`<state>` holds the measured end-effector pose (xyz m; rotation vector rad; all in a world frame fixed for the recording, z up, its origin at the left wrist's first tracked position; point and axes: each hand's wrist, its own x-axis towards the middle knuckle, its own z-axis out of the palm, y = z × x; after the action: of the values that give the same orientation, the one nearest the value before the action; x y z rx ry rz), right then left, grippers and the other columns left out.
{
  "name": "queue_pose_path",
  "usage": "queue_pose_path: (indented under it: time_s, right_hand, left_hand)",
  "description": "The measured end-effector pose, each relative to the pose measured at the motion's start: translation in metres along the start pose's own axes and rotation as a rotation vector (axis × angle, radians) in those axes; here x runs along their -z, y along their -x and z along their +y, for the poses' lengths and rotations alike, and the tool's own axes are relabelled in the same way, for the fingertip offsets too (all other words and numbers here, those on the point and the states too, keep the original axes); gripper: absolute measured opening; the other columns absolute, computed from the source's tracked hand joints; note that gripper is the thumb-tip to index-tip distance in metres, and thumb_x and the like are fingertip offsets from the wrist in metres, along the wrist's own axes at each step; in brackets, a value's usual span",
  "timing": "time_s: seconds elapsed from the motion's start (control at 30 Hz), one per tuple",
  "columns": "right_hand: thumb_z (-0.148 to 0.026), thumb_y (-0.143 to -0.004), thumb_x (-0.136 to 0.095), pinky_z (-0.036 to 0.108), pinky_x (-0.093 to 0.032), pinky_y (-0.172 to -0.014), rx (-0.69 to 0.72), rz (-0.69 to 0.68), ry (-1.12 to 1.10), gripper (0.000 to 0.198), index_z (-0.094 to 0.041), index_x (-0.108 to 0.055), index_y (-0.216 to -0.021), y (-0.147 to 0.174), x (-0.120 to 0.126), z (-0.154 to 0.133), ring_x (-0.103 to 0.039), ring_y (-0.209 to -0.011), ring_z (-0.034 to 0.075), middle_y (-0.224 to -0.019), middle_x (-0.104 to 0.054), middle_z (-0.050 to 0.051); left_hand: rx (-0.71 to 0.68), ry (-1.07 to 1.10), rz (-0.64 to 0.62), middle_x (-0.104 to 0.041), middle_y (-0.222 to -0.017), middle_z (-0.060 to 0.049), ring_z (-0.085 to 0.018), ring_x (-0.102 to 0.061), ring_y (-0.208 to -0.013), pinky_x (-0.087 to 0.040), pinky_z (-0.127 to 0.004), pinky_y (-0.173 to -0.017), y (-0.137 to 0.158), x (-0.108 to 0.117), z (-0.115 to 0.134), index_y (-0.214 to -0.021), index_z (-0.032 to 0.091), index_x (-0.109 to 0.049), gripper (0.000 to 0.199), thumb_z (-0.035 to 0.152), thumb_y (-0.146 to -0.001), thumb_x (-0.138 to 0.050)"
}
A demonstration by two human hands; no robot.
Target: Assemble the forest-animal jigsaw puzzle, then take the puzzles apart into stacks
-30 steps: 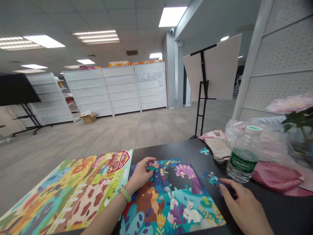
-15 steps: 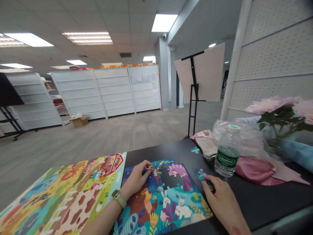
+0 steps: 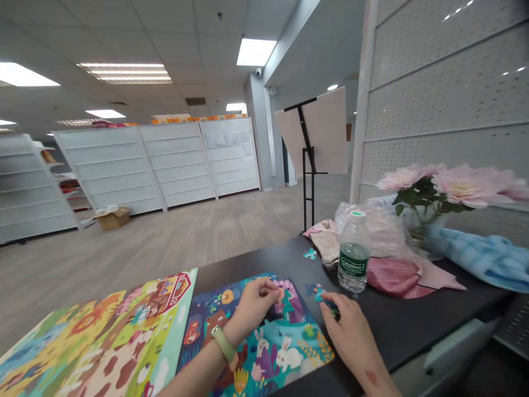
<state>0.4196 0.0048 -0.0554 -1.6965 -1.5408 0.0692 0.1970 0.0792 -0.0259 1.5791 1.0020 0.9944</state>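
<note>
A jigsaw puzzle [image 3: 289, 353] with rabbits, a bear and plants lies mostly assembled on the black table. Its gap, where dark tabletop shows, is partly covered by my left hand [image 3: 259, 300]. That hand's thumb and fingers are pinched together above the upper middle of the puzzle, on what appears to be a puzzle piece, largely hidden. Just right of the puzzle, my right hand [image 3: 349, 325] has its thumb and forefinger closed around a dark blue piece [image 3: 333, 310], partly hidden. Loose puzzle pieces [image 3: 314, 292] lie by its fingertips. Another teal piece [image 3: 309, 253] rests farther back.
A colourful farm-animal board [image 3: 124, 342] lies left of the puzzle. At the right stand a water bottle [image 3: 354, 253] and a vase of pink flowers [image 3: 425, 220], with pink cloth [image 3: 392, 277] and blue cloth [image 3: 487, 256] nearby. An easel [image 3: 308, 165] stands beyond the table.
My left hand has moved right across the puzzle, from its upper left part to over the gap. The right hand stays by the loose pieces. The view has turned slightly right.
</note>
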Motion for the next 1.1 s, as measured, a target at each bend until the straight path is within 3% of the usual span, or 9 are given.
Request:
queue_pose_path:
  time_s: [0.27,0.5,0.7,0.83,0.93,1.1]
  right_hand:
    - [-0.029,-0.091,-0.046,0.04,-0.048,-0.09,0.002,0.034,-0.011,0.026,-0.021,-0.07,-0.1,0.001,0.0,-0.005,-0.064,-0.098,0.026,-0.104,-0.073,0.008]
    - [-0.032,-0.091,-0.046,0.043,-0.047,-0.093,-0.002,0.016,-0.002,0.028,-0.02,-0.069,-0.101,0.001,-0.002,-0.003,-0.063,-0.102,0.028,-0.107,-0.073,0.009]
    - [-0.035,-0.09,-0.046,0.044,-0.048,-0.094,0.001,0.029,-0.026,0.029,-0.021,-0.069,-0.099,0.0,-0.002,-0.001,-0.063,-0.103,0.028,-0.107,-0.073,0.009]
    - [-0.036,-0.09,-0.046,0.043,-0.048,-0.093,0.001,0.021,-0.026,0.029,-0.021,-0.07,-0.099,-0.001,-0.001,-0.002,-0.064,-0.102,0.028,-0.106,-0.074,0.009]
    - [-0.036,-0.09,-0.046,0.042,-0.049,-0.092,0.009,0.015,-0.014,0.029,-0.022,-0.07,-0.098,-0.001,0.0,-0.003,-0.064,-0.102,0.027,-0.105,-0.074,0.008]
    - [-0.035,-0.091,-0.046,0.041,-0.048,-0.092,0.016,0.009,0.01,0.028,-0.022,-0.069,-0.099,0.0,0.0,-0.003,-0.064,-0.102,0.027,-0.105,-0.073,0.008]
  left_hand:
    - [0.006,-0.028,-0.027,-0.067,-0.07,-0.003,-0.018,-0.066,-0.065,-0.046,-0.024,-0.056,0.005,0.0,-0.014,-0.083,0.018,-0.058,0.04,0.056,-0.08,-0.071]
    - [-0.063,-0.007,-0.004,-0.06,-0.071,0.001,-0.014,-0.059,-0.063,-0.046,-0.024,-0.06,0.008,-0.001,-0.015,-0.089,0.017,-0.059,0.031,0.037,-0.075,-0.078]
    - [-0.146,0.011,0.044,-0.066,-0.083,-0.004,-0.017,-0.061,-0.074,-0.047,-0.027,-0.067,0.01,0.004,-0.011,-0.092,0.017,-0.065,0.029,0.046,-0.088,-0.064]
    - [-0.181,-0.129,0.053,-0.07,-0.092,-0.006,-0.021,-0.062,-0.083,-0.048,-0.03,-0.072,0.011,0.005,-0.011,-0.106,0.02,-0.07,0.028,0.04,-0.094,-0.055]
    - [-0.195,-0.227,0.0,-0.068,-0.095,-0.006,-0.019,-0.06,-0.077,-0.047,-0.029,-0.068,0.013,0.002,-0.011,-0.125,0.021,-0.064,0.035,0.033,-0.094,-0.054]
    - [-0.215,-0.418,0.021,-0.066,-0.094,-0.004,-0.019,-0.058,-0.074,-0.045,-0.029,-0.068,0.02,-0.002,-0.01,-0.107,0.021,-0.065,0.028,0.031,-0.082,-0.072]
